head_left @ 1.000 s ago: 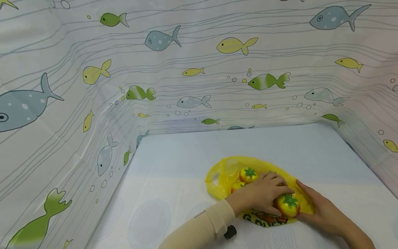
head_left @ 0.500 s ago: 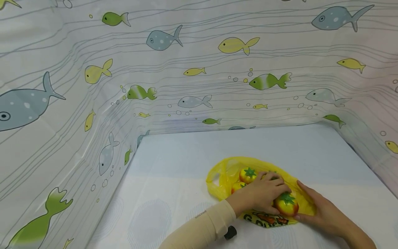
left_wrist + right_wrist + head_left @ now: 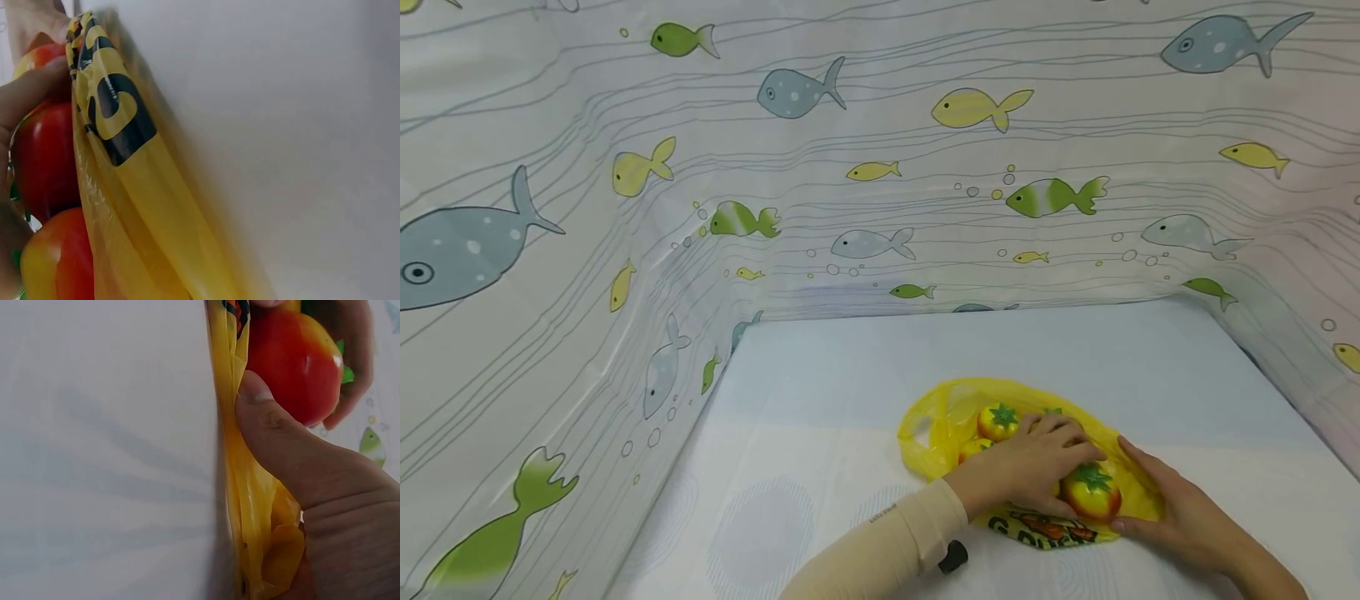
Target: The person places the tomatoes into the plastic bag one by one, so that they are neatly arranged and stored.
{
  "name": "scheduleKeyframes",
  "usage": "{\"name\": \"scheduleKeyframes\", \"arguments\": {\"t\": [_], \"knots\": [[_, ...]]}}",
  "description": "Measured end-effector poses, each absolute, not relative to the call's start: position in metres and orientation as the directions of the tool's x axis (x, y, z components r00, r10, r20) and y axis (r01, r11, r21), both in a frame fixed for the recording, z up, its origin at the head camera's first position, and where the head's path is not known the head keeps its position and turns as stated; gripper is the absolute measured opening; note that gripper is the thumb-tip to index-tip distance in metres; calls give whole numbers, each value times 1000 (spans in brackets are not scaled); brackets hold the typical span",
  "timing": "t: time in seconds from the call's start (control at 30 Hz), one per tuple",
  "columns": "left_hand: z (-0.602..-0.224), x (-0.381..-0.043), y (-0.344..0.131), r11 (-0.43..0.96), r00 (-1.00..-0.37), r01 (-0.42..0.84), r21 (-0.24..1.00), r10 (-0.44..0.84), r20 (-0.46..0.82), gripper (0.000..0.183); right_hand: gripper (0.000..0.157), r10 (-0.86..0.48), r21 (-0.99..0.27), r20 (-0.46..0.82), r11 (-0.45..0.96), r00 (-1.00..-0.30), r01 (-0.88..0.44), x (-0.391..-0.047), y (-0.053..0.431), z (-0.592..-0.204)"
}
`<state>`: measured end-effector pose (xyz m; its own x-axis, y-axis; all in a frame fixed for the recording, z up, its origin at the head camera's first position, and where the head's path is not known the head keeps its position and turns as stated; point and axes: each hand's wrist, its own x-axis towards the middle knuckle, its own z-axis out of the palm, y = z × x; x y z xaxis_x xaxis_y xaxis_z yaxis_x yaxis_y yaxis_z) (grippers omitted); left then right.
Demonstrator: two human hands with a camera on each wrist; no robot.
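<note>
A yellow plastic bag [image 3: 955, 400] lies flat on the table, its printed side toward me. Several shiny red-yellow toy tomatoes with green star-shaped tops sit at its mouth, including a right-hand tomato [image 3: 1093, 493] and a far-left tomato [image 3: 998, 421]. My left hand [image 3: 1037, 467] reaches over them, fingers bent, gripping a tomato mostly hidden beneath the palm. In the left wrist view its thumb [image 3: 31, 90] lies across red tomatoes. My right hand [image 3: 1180, 508] holds the bag's right side. In the right wrist view its thumb [image 3: 269, 419] presses the yellow edge beside a tomato [image 3: 294, 369].
A white table [image 3: 820, 383] with pale round patterns lies around the bag. Fish-printed sheeting [image 3: 880, 208] rises at the back and both sides. A small black object [image 3: 953, 557] shows by the beige left sleeve [image 3: 887, 542].
The right-hand tomato has shifted slightly left, closer to my left hand. My left fingers have moved a little; the right hand keeps its place on the bag. The head view has tilted slightly.
</note>
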<state>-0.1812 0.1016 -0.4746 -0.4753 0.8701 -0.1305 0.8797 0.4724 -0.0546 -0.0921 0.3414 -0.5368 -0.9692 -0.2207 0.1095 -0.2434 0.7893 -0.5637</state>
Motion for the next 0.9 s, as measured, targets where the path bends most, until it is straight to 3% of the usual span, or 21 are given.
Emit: {"name": "scheduleKeyframes", "arguments": {"t": [0.23, 0.5, 0.9], "knots": [[-466, -186, 92, 467, -460, 884, 36, 880, -122, 91, 112, -222, -552, 120, 795, -968, -251, -92, 341, -536], [-457, -198, 73, 422, -428, 901, 100, 903, 39, 87, 113, -211, -547, 72, 809, -975, -215, -93, 341, -534], [-451, -220, 12, 534, -551, 834, 138, 815, 178, 75, 113, -196, -562, -26, 814, -980, -148, -95, 341, -534]]}}
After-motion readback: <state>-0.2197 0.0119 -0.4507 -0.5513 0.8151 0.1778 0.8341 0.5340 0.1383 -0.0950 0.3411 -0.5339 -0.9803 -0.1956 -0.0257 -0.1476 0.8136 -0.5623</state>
